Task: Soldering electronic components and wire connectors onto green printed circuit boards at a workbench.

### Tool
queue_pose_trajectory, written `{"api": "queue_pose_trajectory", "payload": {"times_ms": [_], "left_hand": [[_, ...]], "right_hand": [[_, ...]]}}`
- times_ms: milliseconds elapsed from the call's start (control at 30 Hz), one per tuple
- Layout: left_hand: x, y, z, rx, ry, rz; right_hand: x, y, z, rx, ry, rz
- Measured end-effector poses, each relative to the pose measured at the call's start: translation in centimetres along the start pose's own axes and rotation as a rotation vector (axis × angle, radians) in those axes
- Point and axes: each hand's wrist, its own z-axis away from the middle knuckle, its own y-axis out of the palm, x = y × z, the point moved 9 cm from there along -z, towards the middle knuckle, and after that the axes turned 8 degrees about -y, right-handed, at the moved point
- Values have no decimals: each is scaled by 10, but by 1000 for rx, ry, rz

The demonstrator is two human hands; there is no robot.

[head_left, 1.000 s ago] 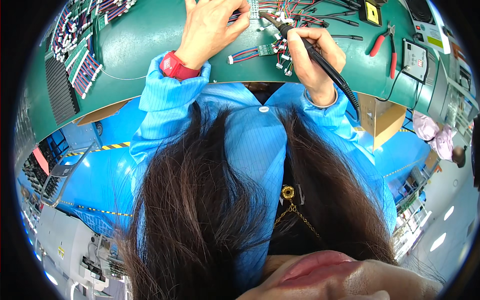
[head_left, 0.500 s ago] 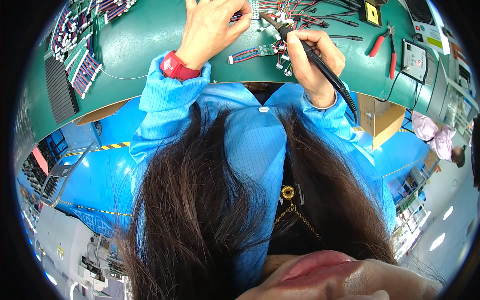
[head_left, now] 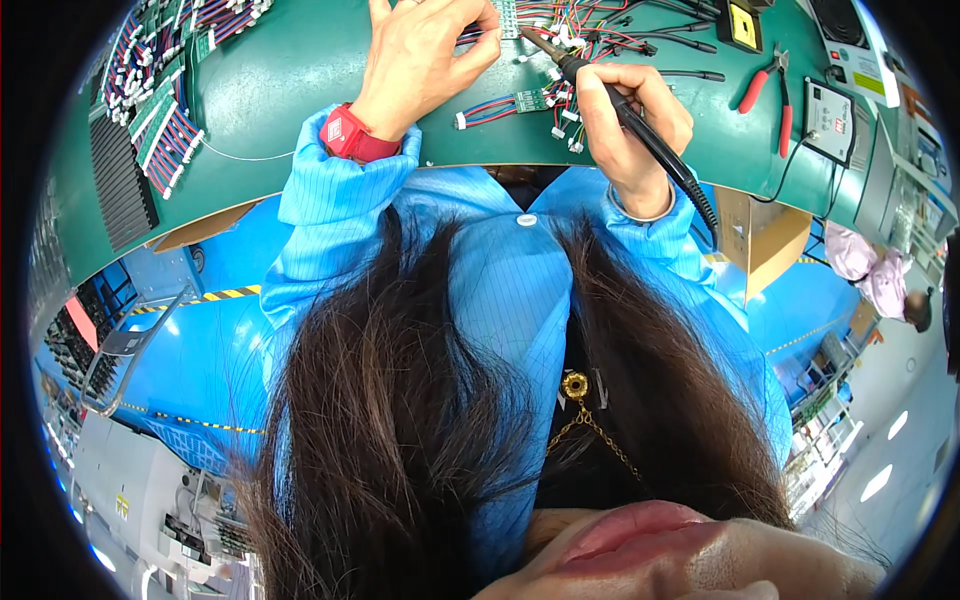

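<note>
My right hand (head_left: 635, 130) grips a black soldering iron (head_left: 645, 135) like a pen. Its tip points up and left, at the edge of a green circuit board (head_left: 506, 18) by the top edge of the view. Beside that board my left hand (head_left: 425, 55) is closed, thumb and index finger curled round thin dark and coloured wires (head_left: 468, 38); some of its fingertips are cut off by the frame. Between my hands and nearer to me lies a small green board (head_left: 532, 100) with red, blue and black leads ending in white connectors.
Bundles of wired boards (head_left: 165, 135) lie at the left on the green mat (head_left: 260, 90), beside a black ribbed tray (head_left: 120, 180). More loose cables (head_left: 655, 40) spread behind the iron. To the right are red-handled cutters (head_left: 775, 100), a yellow sponge holder (head_left: 743, 25) and a soldering station (head_left: 830, 122).
My right hand and the soldering iron have shifted very slightly to the right, the tip staying by the board's edge. My left hand stays almost where it was.
</note>
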Motion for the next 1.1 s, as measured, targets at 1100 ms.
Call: {"api": "queue_pose_trajectory", "payload": {"times_ms": [1100], "left_hand": [[-14, -33, 18, -35, -254, 138]], "right_hand": [[20, -41, -9, -179, -189, -15]]}}
